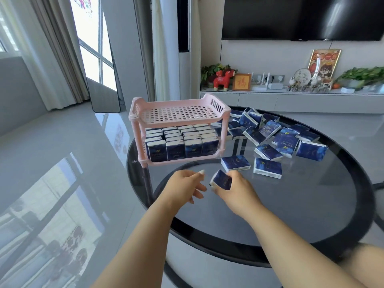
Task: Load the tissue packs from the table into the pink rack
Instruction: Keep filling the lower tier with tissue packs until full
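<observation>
A pink two-tier rack (137, 116) stands at the left of the round glass table (311, 204). Its lower shelf holds rows of dark blue tissue packs (182, 140); its top shelf is bare. Loose blue packs (276, 136) lie in a heap at the table's back right, and two more packs (235, 163) (268, 168) lie flat nearer me. My right hand (236, 192) grips one blue tissue pack (222, 180) just above the glass, in front of the rack. My left hand (185, 186) hovers beside it, fingers loosely spread, holding nothing.
The table has a black rim and stands on a glossy grey floor. A white TV cabinet (291, 98) with ornaments and plants runs along the back wall under a wall TV. A tall air conditioner (185, 59) and curtains stand behind the rack.
</observation>
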The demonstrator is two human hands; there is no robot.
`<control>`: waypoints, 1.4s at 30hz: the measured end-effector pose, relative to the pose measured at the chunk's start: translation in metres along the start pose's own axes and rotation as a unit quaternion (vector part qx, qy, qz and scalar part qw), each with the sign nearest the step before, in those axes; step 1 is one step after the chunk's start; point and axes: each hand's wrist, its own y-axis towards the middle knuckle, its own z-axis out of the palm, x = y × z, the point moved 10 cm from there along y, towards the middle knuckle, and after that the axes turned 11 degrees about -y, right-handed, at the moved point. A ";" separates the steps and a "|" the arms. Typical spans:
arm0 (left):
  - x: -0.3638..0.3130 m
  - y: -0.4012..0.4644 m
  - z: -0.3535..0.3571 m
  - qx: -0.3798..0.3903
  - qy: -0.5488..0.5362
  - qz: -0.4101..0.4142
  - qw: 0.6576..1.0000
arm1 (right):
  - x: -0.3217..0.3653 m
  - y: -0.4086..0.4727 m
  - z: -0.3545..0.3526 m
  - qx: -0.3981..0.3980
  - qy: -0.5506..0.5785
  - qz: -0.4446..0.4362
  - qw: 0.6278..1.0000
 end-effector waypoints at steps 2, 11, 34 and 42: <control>0.000 -0.002 -0.005 0.012 -0.021 0.003 1.000 | 0.014 0.000 0.012 0.052 0.074 -0.010 0.996; -0.005 -0.006 -0.058 -0.084 -0.064 0.068 0.992 | 0.065 0.012 0.031 0.114 0.129 -0.110 0.979; 0.017 0.030 -0.134 -0.186 -0.162 0.105 0.963 | 0.198 0.073 0.044 -0.058 -0.112 -0.353 0.927; 0.019 0.033 -0.139 -0.215 -0.130 0.096 0.963 | 0.211 0.080 0.054 -0.143 -0.235 -0.368 0.888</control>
